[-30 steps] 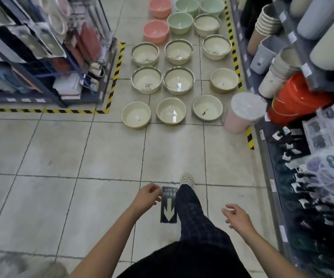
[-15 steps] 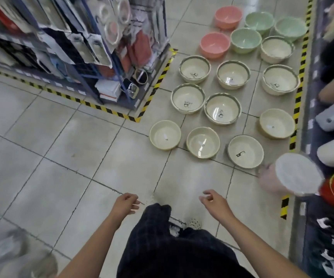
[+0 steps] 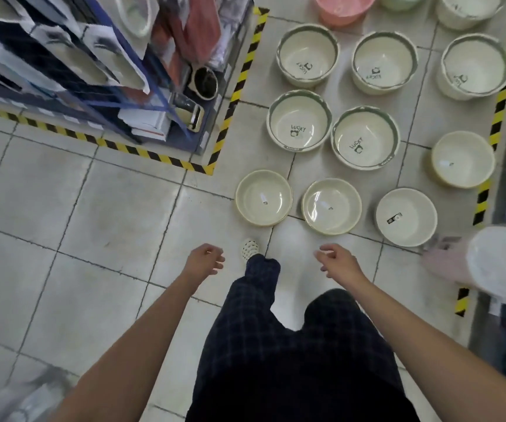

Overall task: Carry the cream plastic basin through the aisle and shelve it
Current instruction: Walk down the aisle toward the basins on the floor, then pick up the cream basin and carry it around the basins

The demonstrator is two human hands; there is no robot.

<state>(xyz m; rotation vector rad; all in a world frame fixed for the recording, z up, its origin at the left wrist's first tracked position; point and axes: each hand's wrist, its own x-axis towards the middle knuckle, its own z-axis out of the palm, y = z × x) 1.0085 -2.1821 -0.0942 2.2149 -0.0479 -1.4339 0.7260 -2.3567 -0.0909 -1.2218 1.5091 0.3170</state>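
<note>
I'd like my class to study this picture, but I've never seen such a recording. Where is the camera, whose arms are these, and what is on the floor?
No machine here: the camera is worn on a person's head, looking forward and down, so the bare arms are their own. The left hand and right hand are loosely curled and hold nothing. On the tiled floor stand plain cream plastic basins nearest, green-rimmed cream basins printed LUCKY behind them, and a pink plastic basin at the top.

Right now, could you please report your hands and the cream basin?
Left hand and right hand open, empty. Front-row cream basins on the floor just ahead, untouched. Pink lidded bin at the aisle's right edge.
</note>
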